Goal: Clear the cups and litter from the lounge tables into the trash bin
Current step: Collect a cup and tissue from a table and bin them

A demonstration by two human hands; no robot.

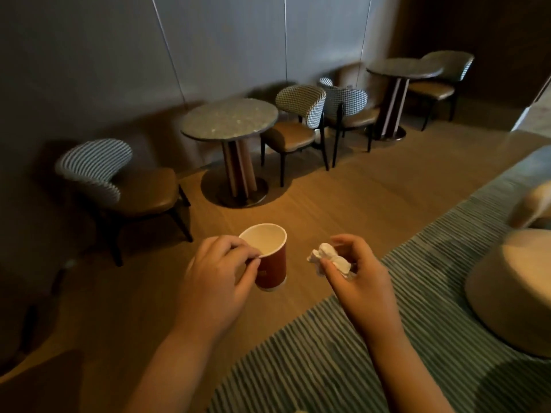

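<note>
Dim lounge, wood floor below, no bin in view. Left hand pinches the cup by its rim; right hand pinches a tissue. Both carried in air. Cup looks light, crushable, so rim or upper wall suits; tissue is soft, weightless.

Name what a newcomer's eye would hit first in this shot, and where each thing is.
Two hands low in the centre stand out first: the left hand pinches the rim of a red paper cup, and the right hand holds a crumpled white tissue beside it. Behind them, a round table stands near the wall between patterned chairs.
</note>
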